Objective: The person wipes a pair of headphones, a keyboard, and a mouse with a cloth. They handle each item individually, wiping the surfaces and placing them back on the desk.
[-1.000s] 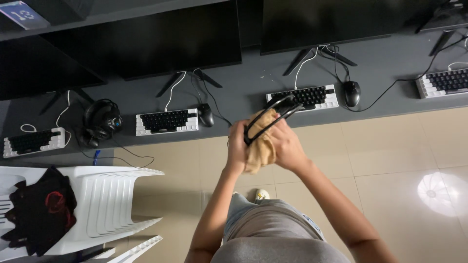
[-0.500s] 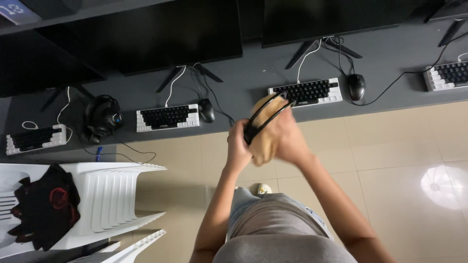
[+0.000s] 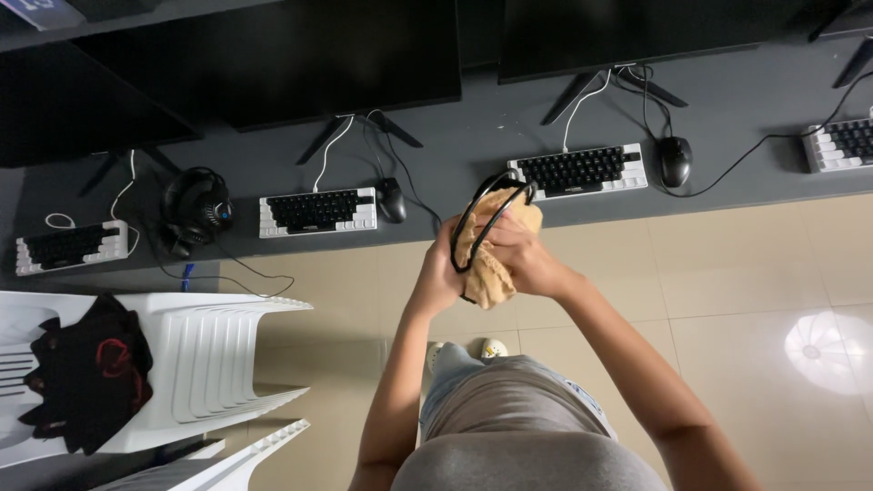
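Standing at long dark grey desk [image 3: 473, 136], both hands raised in front of chest over tan tiled floor [image 3: 727, 264].

Left hand [image 3: 439, 277] closed around lower part of black over-ear headset [image 3: 491, 218], thin headband loop arching up and away from the grasp toward desk edge. Right hand [image 3: 518, 259] clenched on crumpled tan cloth [image 3: 486, 273], pressing it against the headband from the near side. Cloth bunched between both hands, touching headset and both palms; ear cups mostly hidden behind cloth and fingers.

Progress, as judged: wiping in hand, cloth at mid-band. Cannot tell which parts are already wiped; no visible dirt or sheen to go by. Headset not yet set down.

Beyond the grasp, on desk: black-and-white compact keyboard [image 3: 579, 170] with black mouse [image 3: 675, 161] beside it, just past the headband tip. Further left of the grasp: second black-and-white keyboard [image 3: 317, 211], another mouse touching its end, then a second black headset [image 3: 195, 205] resting on desk, untouched. Dark monitors [image 3: 300, 55] along far edge. Below left of the grasp, well apart: stacked white plastic chairs [image 3: 209, 364] with black garment [image 3: 86, 373] draped on them.
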